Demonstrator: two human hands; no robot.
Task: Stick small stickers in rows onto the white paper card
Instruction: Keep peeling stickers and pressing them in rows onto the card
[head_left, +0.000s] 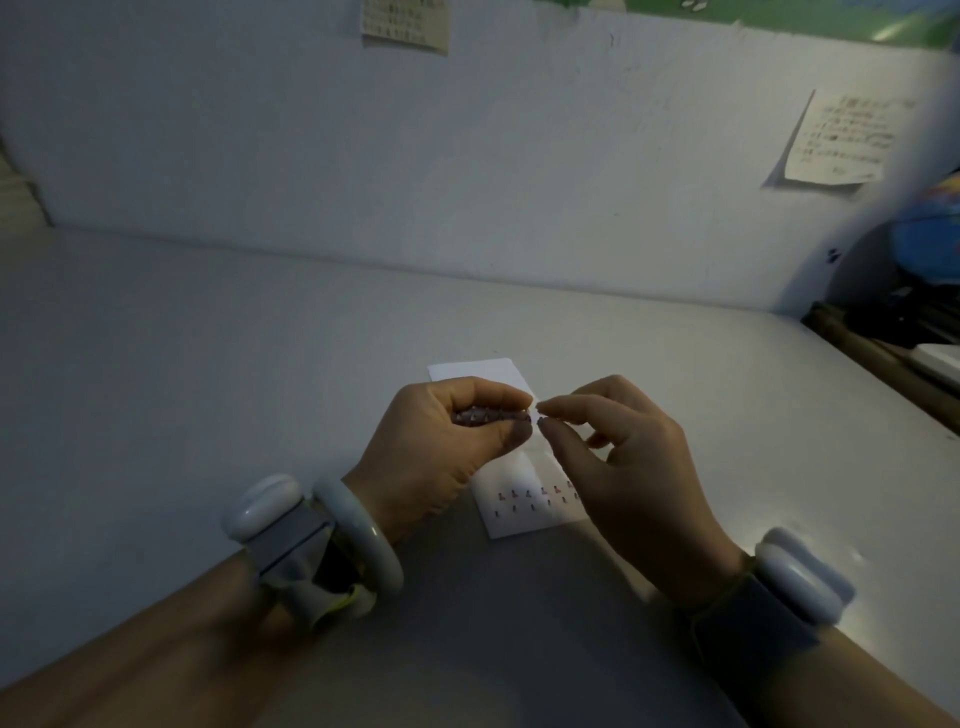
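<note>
Holding the sticker sheet, the left hand steadies it; right hand pinches at its edge, perhaps on a tiny, flimsy, tacky sticker.

Lots of bare table left of the white card. Wall close behind. Both hands over the card, blocking its middle.
</note>
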